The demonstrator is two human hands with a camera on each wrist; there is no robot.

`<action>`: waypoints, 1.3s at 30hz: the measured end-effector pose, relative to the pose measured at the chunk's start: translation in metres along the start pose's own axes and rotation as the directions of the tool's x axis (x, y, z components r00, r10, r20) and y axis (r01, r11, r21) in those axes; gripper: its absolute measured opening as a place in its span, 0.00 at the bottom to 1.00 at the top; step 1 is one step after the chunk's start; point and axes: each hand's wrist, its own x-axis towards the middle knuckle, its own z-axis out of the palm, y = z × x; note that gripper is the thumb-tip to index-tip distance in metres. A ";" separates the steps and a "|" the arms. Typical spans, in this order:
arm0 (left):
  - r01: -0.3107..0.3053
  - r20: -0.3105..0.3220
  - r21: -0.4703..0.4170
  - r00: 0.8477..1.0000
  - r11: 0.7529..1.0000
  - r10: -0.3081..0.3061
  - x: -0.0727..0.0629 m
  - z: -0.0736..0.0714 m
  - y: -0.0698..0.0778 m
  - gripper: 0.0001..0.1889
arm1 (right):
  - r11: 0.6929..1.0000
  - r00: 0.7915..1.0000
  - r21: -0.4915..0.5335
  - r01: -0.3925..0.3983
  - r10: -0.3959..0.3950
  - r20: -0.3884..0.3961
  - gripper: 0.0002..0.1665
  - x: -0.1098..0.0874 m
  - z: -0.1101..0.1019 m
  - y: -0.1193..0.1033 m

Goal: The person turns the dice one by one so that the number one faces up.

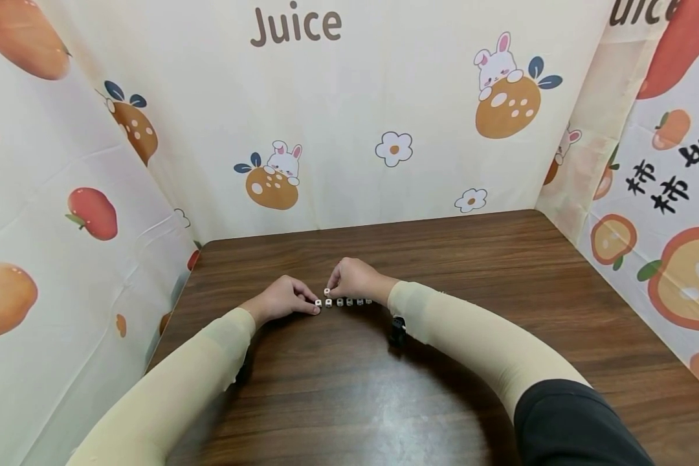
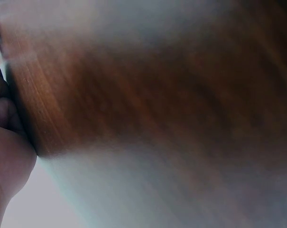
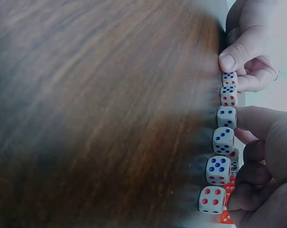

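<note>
1. Printed cloth (image 1: 349,84) rises beyond both hands and on either side, showing fruit, rabbits, flowers and lettering.
2. The brown wood-grain table (image 1: 326,388) lies beneath both hands and spreads out on the near side of them.
3. Cream sleeves reach up to the wrists: the left sleeve (image 1: 169,382) behind the left hand, the right sleeve (image 1: 483,333) behind the right, with a black sleeve (image 1: 576,427) farther up the right arm.
4. The right hand (image 1: 358,278) is nearly closed, thumb and forefinger pinching a small die at their tips; its other fingers are curled.
5. The left hand (image 1: 281,298) is also mostly closed, its thumb and forefinger gripping the die nearest it.
6. A row of white dice (image 1: 350,302) runs from the left hand's fingertips to beneath the right hand; the faces seen from the right wrist carry blue and red pips.
7. A black object (image 1: 397,330) sits at the right wrist, on the near side of the cuff.
8. Red dice (image 3: 228,187) show partly between the row and the right hand's curled fingers.
9. The end die (image 1: 318,303) is between the left hand's fingertips.
10. The pinched die (image 1: 327,292) is at the right hand's fingertips, just beyond the row and near the left hand.
</note>
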 end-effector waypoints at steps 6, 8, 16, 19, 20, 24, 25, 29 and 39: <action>0.003 0.003 0.004 1.000 1.000 -0.003 0.000 0.000 0.002 0.10 | 1.000 1.000 -0.003 0.016 -0.016 0.006 0.03 0.000 0.000 0.002; 0.004 0.004 0.005 1.000 1.000 -0.004 0.000 0.001 0.002 0.11 | 1.000 1.000 0.020 0.020 -0.020 0.011 0.04 0.000 -0.001 0.003; 0.004 -0.004 0.003 1.000 1.000 -0.004 -0.001 0.001 0.002 0.11 | 0.994 0.999 0.110 -0.006 0.010 -0.036 0.09 -0.003 -0.015 0.009; 0.005 -0.010 0.010 1.000 1.000 -0.005 -0.001 0.000 0.002 0.11 | 0.993 0.997 0.116 -0.016 0.025 -0.073 0.09 -0.004 -0.021 0.014; 0.005 -0.011 0.011 1.000 1.000 -0.005 -0.001 0.000 0.002 0.11 | 0.993 0.996 0.114 -0.025 0.035 -0.082 0.11 -0.005 -0.022 0.016; 0.000 -0.015 0.016 1.000 1.000 0.001 -0.002 0.000 0.001 0.11 | 0.994 0.993 0.084 -0.068 0.076 -0.095 0.19 -0.007 -0.023 0.023; -0.001 -0.016 0.018 1.000 1.000 0.002 -0.002 0.000 0.001 0.11 | 0.994 0.993 0.078 -0.074 0.081 -0.091 0.21 -0.007 -0.022 0.024; -0.002 -0.018 0.024 1.000 1.000 0.002 -0.001 0.000 -0.001 0.11 | 0.996 0.994 0.071 -0.059 0.065 -0.085 0.21 -0.006 -0.016 0.027; -0.005 -0.011 0.024 1.000 1.000 0.005 0.001 0.000 -0.001 0.11 | 0.995 0.994 0.091 -0.032 0.041 -0.099 0.16 0.003 -0.005 0.040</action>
